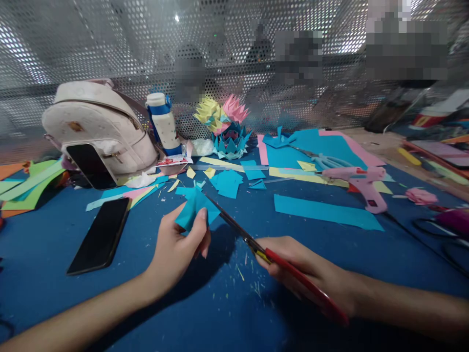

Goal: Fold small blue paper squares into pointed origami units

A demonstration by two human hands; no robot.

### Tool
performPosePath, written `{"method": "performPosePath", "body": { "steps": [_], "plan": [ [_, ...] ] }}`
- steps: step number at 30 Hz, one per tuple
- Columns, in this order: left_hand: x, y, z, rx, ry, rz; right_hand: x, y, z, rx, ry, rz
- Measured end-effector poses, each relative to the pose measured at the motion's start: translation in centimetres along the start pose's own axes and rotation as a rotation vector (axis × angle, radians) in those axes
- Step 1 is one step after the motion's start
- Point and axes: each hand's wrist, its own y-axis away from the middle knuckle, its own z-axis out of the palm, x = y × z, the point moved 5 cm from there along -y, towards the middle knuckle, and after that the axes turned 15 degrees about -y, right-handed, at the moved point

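Pinched between the thumb and fingers of my left hand point(183, 237) is a folded piece of blue paper point(196, 211). My right hand point(298, 261) grips red-handled scissors point(238, 227), their dark blades pointing up and left. The blade tips reach the right edge of the blue paper; whether they touch it I cannot tell. Just beyond lie blue paper pieces point(227, 183) and small yellow scraps. To the right rests a long blue paper strip point(326, 211). Tiny paper clippings point(256, 283) dot the blue tabletop below the scissors.
A pink glue gun point(361, 183) with a black cord lies at right, near light-blue scissors point(331, 163) on paper sheets. Folded paper flowers point(230, 142), a bottle point(163, 127) and a white backpack point(98, 127) stand at the back. A black phone point(100, 237) lies at left.
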Motion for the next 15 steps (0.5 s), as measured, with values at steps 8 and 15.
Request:
{"method": "performPosePath", "body": {
  "steps": [8,15],
  "plan": [
    [0.12,0.13,0.18,-0.017,0.028,0.001,-0.01,-0.01,-0.02,0.001,0.001,-0.005],
    [0.22,0.15,0.24,-0.024,0.018,0.015,-0.21,-0.01,0.08,-0.005,0.026,-0.012]
  ]
}}
